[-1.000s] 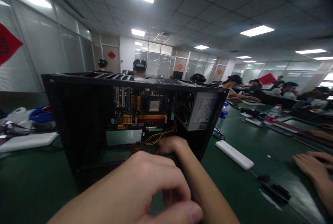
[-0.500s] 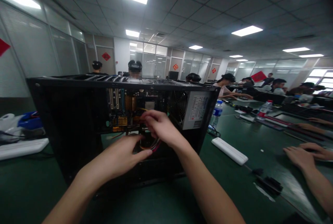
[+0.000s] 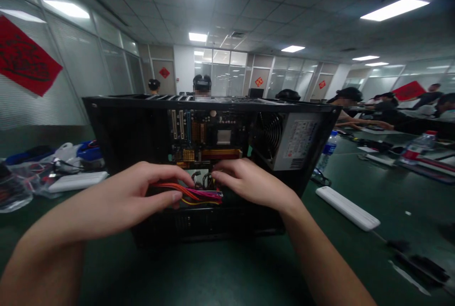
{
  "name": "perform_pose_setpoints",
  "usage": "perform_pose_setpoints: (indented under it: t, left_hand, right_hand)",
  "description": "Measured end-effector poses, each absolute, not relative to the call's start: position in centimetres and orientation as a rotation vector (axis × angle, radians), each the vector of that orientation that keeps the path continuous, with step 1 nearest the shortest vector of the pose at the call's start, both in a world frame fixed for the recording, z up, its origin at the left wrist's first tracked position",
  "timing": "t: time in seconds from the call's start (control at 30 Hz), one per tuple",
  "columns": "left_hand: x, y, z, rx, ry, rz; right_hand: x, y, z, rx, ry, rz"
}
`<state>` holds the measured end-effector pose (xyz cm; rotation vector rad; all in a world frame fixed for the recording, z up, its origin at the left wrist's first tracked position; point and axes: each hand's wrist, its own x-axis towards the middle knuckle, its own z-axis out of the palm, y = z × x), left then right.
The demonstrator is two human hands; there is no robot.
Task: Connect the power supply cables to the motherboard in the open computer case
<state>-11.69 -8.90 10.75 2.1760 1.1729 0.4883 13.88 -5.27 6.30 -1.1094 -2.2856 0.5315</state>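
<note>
A black computer case (image 3: 213,102) stands in front of me with its side off, showing the motherboard (image 3: 209,128). My left hand (image 3: 142,197) has its thumb and fingers round a bundle of orange, pink and yellow power cables (image 3: 199,195) low in the case. My right hand (image 3: 249,183) is at the free end of that bundle, beside several dark wires (image 3: 204,179). Its thumb and fingers are bent together, and what lies between the fingertips is hidden. The silver power supply (image 3: 298,142) with its round fan grille fills the case's upper right corner.
A white power strip (image 3: 346,207) and dark clips (image 3: 423,268) lie on the green table (image 3: 220,273) to the right. Two bottles stand beyond, one with a blue cap (image 3: 329,147). Plastic bags (image 3: 28,183) and another white strip (image 3: 76,181) are on the left. Other people sit farther back.
My left hand has taken the cable bundle, which now lies stretched sideways instead of looped. My right hand has moved down from the motherboard. The view has turned left.
</note>
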Motion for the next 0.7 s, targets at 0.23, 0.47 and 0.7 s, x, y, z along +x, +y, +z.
perform_pose_setpoints:
  t: [0.23,0.47,0.7]
  left_hand:
    - [-11.2,-8.7,10.7,2.273,1.123,0.386]
    - [-8.7,-6.7,8.4,2.179,1.059,0.443]
    - [-6.4,-4.2,5.5,1.745,0.954,0.918]
  right_hand:
    - [13.7,-3.7,5.1,-1.173,-2.424,0.11]
    - [15.0,-1.4,3.5,-1.605,-2.676,0.377]
    - [14.9,-1.5,4.1,-1.35,-2.422,0.342]
